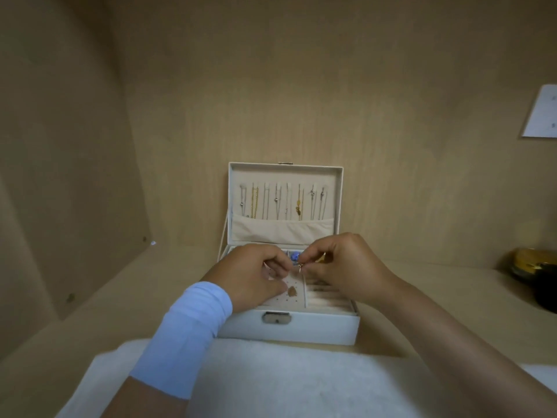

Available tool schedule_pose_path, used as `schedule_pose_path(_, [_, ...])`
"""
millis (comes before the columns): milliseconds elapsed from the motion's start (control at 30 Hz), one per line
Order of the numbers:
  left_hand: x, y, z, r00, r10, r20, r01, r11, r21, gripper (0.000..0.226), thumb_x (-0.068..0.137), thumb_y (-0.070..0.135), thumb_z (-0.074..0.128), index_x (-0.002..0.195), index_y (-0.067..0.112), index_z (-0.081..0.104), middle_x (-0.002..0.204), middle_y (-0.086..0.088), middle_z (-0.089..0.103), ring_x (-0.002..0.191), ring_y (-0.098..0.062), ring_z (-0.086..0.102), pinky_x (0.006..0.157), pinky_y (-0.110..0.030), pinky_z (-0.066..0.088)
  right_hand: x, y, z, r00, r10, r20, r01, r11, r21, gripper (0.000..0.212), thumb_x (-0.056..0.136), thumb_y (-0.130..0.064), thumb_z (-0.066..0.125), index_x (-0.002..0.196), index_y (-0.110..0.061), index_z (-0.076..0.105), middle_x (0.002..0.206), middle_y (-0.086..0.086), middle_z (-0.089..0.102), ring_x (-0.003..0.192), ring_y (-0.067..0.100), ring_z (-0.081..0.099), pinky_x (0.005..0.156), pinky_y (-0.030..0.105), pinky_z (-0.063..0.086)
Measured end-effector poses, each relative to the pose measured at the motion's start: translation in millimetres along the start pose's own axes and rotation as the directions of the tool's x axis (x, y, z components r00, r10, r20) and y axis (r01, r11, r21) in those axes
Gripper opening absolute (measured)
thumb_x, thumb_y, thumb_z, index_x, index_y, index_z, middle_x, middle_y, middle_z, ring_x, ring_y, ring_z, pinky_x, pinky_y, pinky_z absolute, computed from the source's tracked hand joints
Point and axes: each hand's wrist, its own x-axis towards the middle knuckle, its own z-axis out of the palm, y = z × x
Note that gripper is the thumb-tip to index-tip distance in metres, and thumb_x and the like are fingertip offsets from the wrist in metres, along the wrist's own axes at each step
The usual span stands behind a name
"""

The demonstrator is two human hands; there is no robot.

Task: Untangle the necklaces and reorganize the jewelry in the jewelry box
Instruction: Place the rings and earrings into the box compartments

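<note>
While a white jewelry box point(289, 327) sits open on a pale wooden surface, a person's two hands meet just above its front tray. The left hand point(256, 276), with a light blue band point(187, 336) around its wrist, has its fingers curled in, thumb and fingertips pinching a small gold piece point(301, 268). The right hand point(346, 263) pinches the same piece from the other side, fingertips nearly touching those of the left (the piece is too small to tell what kind it is).

Just behind the fingertips, a blue ornament point(295, 256) lies in a rear compartment of the tray. Below the hands, a small brown item point(291, 291) rests on a dotted pad in the tray.

The lid point(284, 173) stands upright at the back. A row of necklaces point(283, 202), silver and gold, hangs straight and separate inside it, their lower ends tucked into a cloth pocket point(283, 230). A metal latch point(276, 317) sits on the box's front wall.

A white cloth point(271, 372) lies in front of the box, under the forearms. Far right, a dark and gold object point(533, 270) rests on the surface, and a white sheet point(542, 113) is on the wall.
</note>
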Motion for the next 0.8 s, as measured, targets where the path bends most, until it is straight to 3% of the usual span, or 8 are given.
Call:
schedule_pose_path(100, [-2.0,-6.0,-9.6,0.997,-0.009,-0.078,0.01,1.0,0.02,0.02,0.08,0.017,0.073,0.089,0.035,0.07,0.079,0.021,0.067,0.066,0.008,0.056,0.069,-0.005,0.044,3.7,-2.6,3.4,1.0,-0.004,0.014,0.004,1.0,-0.021,0.013,0.08,-0.016,0.081,0.082,-0.028,0.08,0.074,-0.02,0.072,0.068,-0.005,0.064,0.066,0.009,0.047])
schedule_pose_path(200, [-2.6,-11.4,-14.4,0.99,-0.025,-0.135,0.04,0.994,0.103,0.02,0.083,0.02,0.07,0.084,0.039,0.069,0.081,0.025,0.064,0.073,0.003,0.057,0.068,-0.009,0.042,6.8,-5.3,6.2,1.0,0.009,0.029,-0.006,0.997,-0.071,0.011,0.082,-0.02,0.08,0.082,-0.031,0.079,0.071,-0.023,0.069,0.064,-0.009,0.06,0.062,0.009,0.042])
schedule_pose_path(333, [-2.9,-23.4,-19.8,0.98,-0.063,-0.189,0.09,0.987,0.137,0.019,0.085,0.019,0.067,0.089,0.037,0.071,0.087,0.023,0.063,0.075,0.005,0.056,0.066,-0.006,0.039,11.3,-7.8,12.8,1.0,0.007,0.028,-0.001,0.978,-0.21,0.007,0.082,-0.029,0.079,0.082,-0.036,0.077,0.082,-0.021,0.071,0.07,-0.009,0.058,0.067,0.021,0.047])
schedule_pose_path(467, [-2.6,-33.8,-21.2,0.985,-0.085,-0.151,0.11,0.98,0.167,0.019,0.086,0.019,0.065,0.085,0.037,0.072,0.092,0.021,0.064,0.079,0.004,0.054,0.078,-0.016,0.043,11.8,-16.1,20.4,0.997,-0.028,0.073,0.054,0.923,-0.382,0.006,0.083,-0.036,0.077,0.089,-0.036,0.076,0.091,-0.019,0.071,0.084,0.0,0.062,0.077,0.028,0.053])
schedule_pose_path(600, [-1.5,-35.5,-20.1,0.987,-0.132,-0.096,0.146,0.977,0.155,0.018,0.086,0.021,0.064,0.086,0.036,0.074,0.095,0.021,0.069,0.083,0.003,0.059,0.087,-0.02,0.048,11.9,-20.1,23.6,0.995,-0.059,0.08,0.088,0.894,-0.438,0.008,0.083,-0.038,0.076,0.09,-0.035,0.076,0.095,-0.019,0.071,0.085,0.0,0.06,0.076,0.026,0.051])
schedule_pose_path(800, [-0.4,-34.3,-20.0,0.984,-0.165,-0.07,0.174,0.973,0.149,0.018,0.086,0.022,0.063,0.087,0.035,0.074,0.089,0.02,0.071,0.079,0.005,0.058,0.083,-0.019,0.048,13.2,-22.3,27.6,0.985,-0.122,0.121,0.165,0.869,-0.467,0.007,0.085,-0.039,0.073,0.09,-0.036,0.075,0.096,-0.019,0.07,0.087,0.001,0.061,0.075,0.025,0.05])
